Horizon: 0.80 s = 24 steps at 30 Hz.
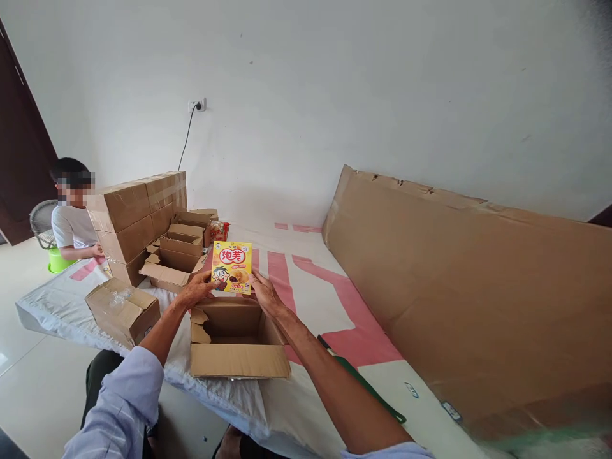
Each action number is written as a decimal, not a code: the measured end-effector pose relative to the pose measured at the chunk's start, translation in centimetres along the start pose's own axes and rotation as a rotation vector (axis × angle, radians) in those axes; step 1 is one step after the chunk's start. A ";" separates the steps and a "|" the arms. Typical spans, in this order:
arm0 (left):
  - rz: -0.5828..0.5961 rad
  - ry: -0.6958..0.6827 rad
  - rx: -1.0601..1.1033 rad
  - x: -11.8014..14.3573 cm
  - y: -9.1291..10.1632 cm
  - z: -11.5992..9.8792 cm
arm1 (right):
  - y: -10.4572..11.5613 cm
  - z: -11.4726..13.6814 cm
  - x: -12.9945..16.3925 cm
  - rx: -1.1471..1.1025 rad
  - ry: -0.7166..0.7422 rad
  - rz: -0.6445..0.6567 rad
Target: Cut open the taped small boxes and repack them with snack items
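Note:
A yellow snack box point(232, 262) with red and white lettering is held upright between both my hands, just beyond and above an open cardboard box. My left hand point(197, 289) grips its lower left edge, and my right hand point(264, 292) grips its lower right edge. Below them the open cardboard box point(239, 361) stands with its front flap folded outward; the part of its inside that shows holds nothing. To the left of my left forearm sits a taped cardboard carton point(119, 308).
Stacked cartons point(125, 213) and several open boxes point(178, 255) stand at the left, with a red snack packet point(220, 231) behind. A person point(74, 226) leans there. A large cardboard sheet point(478, 287) leans at the right. A green-edged item point(370, 382) lies beside my right forearm.

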<state>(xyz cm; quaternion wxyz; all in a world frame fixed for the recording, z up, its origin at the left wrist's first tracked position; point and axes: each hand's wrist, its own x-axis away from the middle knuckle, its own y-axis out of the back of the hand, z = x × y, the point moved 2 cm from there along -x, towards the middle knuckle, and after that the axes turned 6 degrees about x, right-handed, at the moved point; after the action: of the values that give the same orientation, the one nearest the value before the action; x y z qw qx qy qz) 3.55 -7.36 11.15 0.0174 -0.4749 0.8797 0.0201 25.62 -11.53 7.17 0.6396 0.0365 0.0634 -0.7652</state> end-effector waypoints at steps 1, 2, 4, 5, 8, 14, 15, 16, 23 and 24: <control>0.002 0.005 0.022 0.0 0.1 0.2 | 0.0 -0.1 -0.1 -0.001 -0.011 0.011; 0.001 0.010 0.047 0.0 0.2 0.3 | -0.1 -0.1 -0.2 -0.003 -0.020 0.023; -0.010 0.019 0.090 -0.1 0.4 0.7 | -0.2 -0.1 -0.5 -0.009 -0.040 0.044; -0.017 0.025 0.104 -0.2 0.5 0.9 | -0.3 -0.1 -0.7 -0.011 -0.052 0.053; -0.041 0.040 0.119 -0.8 0.8 1.4 | -0.5 -0.1 -1.2 -0.015 -0.085 0.075; -0.059 0.061 0.133 -1.7 1.2 2.0 | -0.8 -0.2 -2.1 -0.019 -0.120 0.097; -0.058 0.062 0.134 -1.8 1.2 2.1 | -0.9 -0.2 -2.2 -0.020 -0.123 0.098; -0.057 0.063 0.135 -1.8 1.3 2.1 | -0.9 -0.2 -2.2 -0.021 -0.125 0.098; -0.061 0.076 0.127 -2.0 1.3 2.2 | -1.1 -0.6 -2.4 -0.020 -0.146 0.087; -0.060 0.077 0.124 -2.1 1.3 2.2 | -1.1 -0.5 -2.5 -0.021 -0.146 0.085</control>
<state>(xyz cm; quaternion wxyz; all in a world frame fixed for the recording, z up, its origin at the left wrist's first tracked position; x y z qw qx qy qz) 3.61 -4.81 9.04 0.0138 -0.4996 0.8645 -0.0533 24.92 -8.86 7.02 0.6746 -0.0235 0.0227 -0.7374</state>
